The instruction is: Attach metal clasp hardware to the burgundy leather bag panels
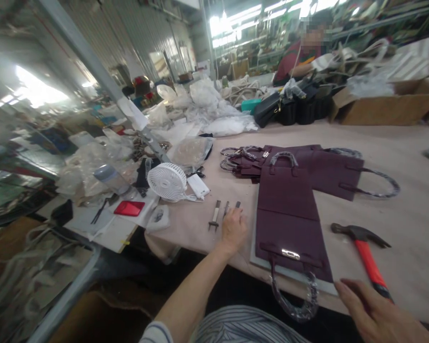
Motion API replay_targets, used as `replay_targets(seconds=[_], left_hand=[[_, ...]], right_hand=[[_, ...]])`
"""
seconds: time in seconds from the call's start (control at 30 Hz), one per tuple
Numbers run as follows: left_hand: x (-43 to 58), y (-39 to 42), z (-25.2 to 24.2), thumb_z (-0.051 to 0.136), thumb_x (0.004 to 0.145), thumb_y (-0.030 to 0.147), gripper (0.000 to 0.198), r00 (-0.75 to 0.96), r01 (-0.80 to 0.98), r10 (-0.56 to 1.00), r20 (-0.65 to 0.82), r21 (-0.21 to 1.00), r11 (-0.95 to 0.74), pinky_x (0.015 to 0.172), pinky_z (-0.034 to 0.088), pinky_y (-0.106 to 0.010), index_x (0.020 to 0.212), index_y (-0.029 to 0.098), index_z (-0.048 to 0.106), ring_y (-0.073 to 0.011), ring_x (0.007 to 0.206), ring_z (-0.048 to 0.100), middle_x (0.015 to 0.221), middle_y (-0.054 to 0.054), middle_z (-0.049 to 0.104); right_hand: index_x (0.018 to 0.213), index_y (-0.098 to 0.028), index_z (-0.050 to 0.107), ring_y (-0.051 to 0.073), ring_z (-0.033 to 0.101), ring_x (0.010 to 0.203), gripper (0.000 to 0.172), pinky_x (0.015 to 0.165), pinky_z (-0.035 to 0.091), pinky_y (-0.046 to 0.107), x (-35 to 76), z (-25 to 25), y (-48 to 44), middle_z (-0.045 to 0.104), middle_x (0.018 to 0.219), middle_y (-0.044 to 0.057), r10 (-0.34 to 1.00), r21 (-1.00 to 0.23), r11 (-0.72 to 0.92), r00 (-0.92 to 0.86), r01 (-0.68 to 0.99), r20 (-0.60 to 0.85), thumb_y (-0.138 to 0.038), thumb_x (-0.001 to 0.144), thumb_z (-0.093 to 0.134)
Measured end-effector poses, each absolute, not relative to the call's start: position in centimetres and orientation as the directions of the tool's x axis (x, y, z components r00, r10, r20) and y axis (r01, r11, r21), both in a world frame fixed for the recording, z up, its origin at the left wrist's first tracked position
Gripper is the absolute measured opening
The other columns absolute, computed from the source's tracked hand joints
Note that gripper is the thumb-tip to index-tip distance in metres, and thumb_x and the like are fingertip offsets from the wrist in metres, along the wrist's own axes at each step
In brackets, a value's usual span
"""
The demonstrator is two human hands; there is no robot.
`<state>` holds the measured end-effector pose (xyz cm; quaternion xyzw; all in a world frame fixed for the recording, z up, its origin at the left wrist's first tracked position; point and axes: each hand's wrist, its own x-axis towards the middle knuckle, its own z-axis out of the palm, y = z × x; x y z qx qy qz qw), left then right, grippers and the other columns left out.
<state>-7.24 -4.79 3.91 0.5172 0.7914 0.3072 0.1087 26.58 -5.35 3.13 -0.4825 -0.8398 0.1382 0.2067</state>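
Observation:
A flat dark maroon handbag piece (289, 200) lies on a pale board (253, 247), its metal clasp (291, 254) and plastic-wrapped handle (296, 309) toward me. To its left, my left hand (235, 231) rests with curled fingers over slim tools on the table. One dark tool tip (238, 205) pokes out past the fingertips; what they grip is hidden. Beside this hand lies a metal pronged tool (215, 216). My right hand (375, 307) hovers by the board's near right corner, fingers stretched out and holding nothing. A red-handled claw hammer (366, 257) lies just beyond it.
More maroon bag pieces (329, 166) are piled behind. A white fan (167, 182), a white power bank (198, 186) and a red phone (129, 208) stand left. Black bags (289, 107), plastic wrap (207, 105) and a cardboard box (386, 105) line the back, near another person (296, 59).

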Motion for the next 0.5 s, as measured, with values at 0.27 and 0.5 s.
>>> replay_targets(seconds=[0.27,0.5], left_hand=[[-16.4,-4.6,5.9,0.062,0.089,0.03,0.021,-0.636,0.702,0.758,-0.148,0.299,0.647,0.093,0.051,-0.04,0.101,0.014,0.069,-0.0327,0.112,0.067,0.114,-0.021,0.071],[-18.3,-4.1,5.3,0.082,0.062,0.03,0.024,-0.534,0.705,0.74,-0.408,0.268,0.656,0.073,0.052,-0.034,0.061,0.019,0.061,-0.0325,0.086,0.072,0.069,-0.011,0.071]], right_hand=[[0.112,-0.015,0.067,0.034,0.062,0.106,0.042,0.091,0.05,0.049,18.2,5.0,-1.1,0.065,0.118,0.019,0.826,-0.36,0.55,-0.431,0.753,0.362,-0.044,0.095,0.04],[0.121,-0.017,0.066,0.033,0.056,0.117,0.039,0.101,0.043,0.051,17.4,2.7,-1.9,0.061,0.128,0.017,0.823,-0.277,0.556,-0.473,0.783,0.315,-0.035,0.098,0.04]])
